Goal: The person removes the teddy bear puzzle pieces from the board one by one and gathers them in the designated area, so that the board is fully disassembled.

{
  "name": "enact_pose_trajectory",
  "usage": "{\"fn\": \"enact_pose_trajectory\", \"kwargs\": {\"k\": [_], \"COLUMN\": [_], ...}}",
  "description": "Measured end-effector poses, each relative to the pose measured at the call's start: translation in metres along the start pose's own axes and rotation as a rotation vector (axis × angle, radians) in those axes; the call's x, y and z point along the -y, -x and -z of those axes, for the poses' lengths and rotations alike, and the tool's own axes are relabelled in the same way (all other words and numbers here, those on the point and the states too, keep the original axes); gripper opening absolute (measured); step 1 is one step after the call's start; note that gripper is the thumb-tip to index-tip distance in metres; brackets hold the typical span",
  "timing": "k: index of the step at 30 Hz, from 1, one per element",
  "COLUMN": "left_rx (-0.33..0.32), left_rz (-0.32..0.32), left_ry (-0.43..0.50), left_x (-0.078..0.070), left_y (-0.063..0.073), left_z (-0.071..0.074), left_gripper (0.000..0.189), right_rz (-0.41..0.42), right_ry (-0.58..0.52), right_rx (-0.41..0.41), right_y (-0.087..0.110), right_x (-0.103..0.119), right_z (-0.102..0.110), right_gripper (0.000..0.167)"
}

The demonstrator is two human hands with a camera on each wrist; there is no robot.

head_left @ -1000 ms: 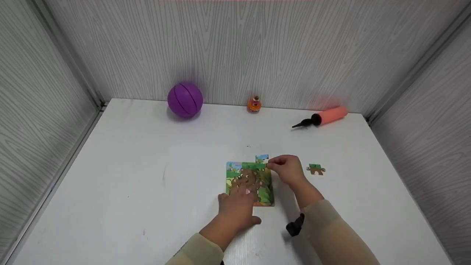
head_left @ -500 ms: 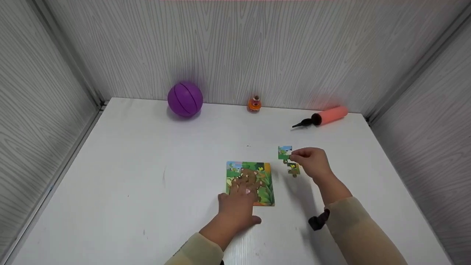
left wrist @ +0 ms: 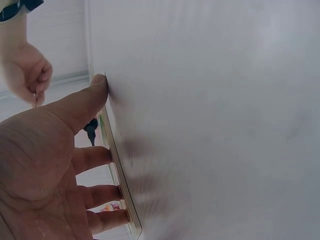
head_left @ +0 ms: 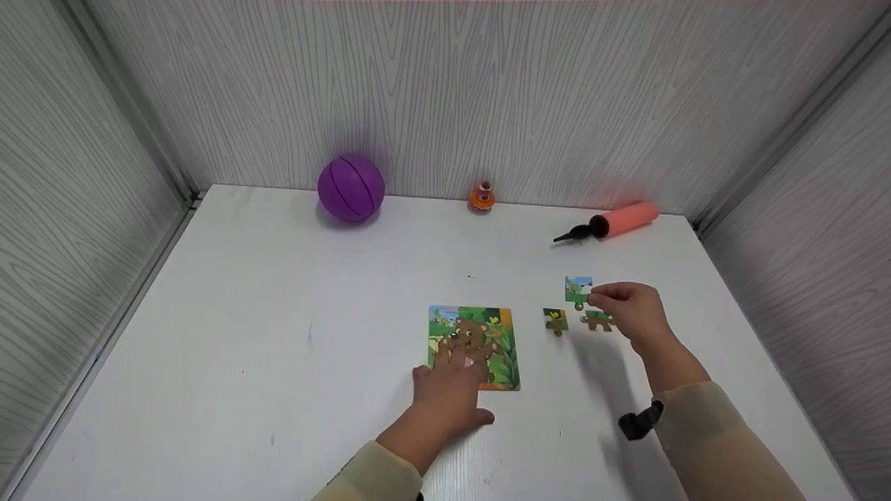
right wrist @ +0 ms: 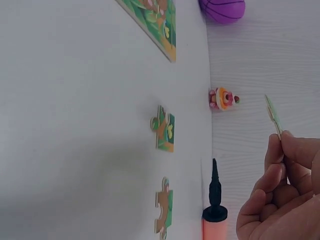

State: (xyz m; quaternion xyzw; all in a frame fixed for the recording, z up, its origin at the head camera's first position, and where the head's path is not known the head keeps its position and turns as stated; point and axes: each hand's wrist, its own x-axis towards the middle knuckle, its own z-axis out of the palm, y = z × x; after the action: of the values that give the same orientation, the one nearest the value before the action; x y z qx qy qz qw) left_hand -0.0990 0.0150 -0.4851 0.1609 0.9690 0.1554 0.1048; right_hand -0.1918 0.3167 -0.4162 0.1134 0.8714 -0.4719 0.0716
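A bear-picture puzzle board (head_left: 502,369) lies on the white table, and my left hand (head_left: 449,400) rests on its lower left part with fingers spread. In the left wrist view those fingertips touch the board's surface (left wrist: 122,182). To the right, my right hand (head_left: 630,309) pinches a puzzle piece (head_left: 578,289) with blue sky and green grass between thumb and finger, above the table. The right wrist view shows that piece (right wrist: 272,115) edge-on. Below it on the table lie a puzzle piece with a yellow spot (head_left: 555,321) and a brown-and-green piece (head_left: 597,321), partly hidden by the right hand.
Along the back wall stand a purple ball (head_left: 351,189) at left and a small orange toy figure (head_left: 482,197) in the middle. A coral hand pump (head_left: 626,220) with a black nozzle lies at back right. Wood-grain panels (head_left: 445,90) enclose the table on several sides.
My right hand lifts the sky-and-grass piece from the board's top edge and carries it rightward. The yellow-spot piece now lies loose on the table. My left hand stays put.
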Motion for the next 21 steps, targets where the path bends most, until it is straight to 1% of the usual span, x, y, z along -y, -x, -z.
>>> {"fn": "enact_pose_trajectory", "kwargs": {"k": [7, 12, 21], "left_rx": [-0.002, 0.002, -0.005], "left_rz": [0.0, 0.008, 0.006], "left_ry": [-0.007, -0.003, 0.007], "left_x": [0.0, 0.0, 0.0], "left_y": [0.001, 0.001, 0.001], "left_z": [0.0, -0.001, -0.002], "left_gripper": [0.101, 0.101, 0.101], "right_rz": [0.014, 0.023, -0.047], "right_ry": [0.023, 0.034, 0.051], "right_rx": [-0.053, -0.075, -0.115], "right_y": [0.002, 0.001, -0.004], "right_x": [-0.025, -0.04, -0.061], "right_z": [0.02, 0.036, 0.059], "right_gripper": [0.043, 0.044, 0.048]}}
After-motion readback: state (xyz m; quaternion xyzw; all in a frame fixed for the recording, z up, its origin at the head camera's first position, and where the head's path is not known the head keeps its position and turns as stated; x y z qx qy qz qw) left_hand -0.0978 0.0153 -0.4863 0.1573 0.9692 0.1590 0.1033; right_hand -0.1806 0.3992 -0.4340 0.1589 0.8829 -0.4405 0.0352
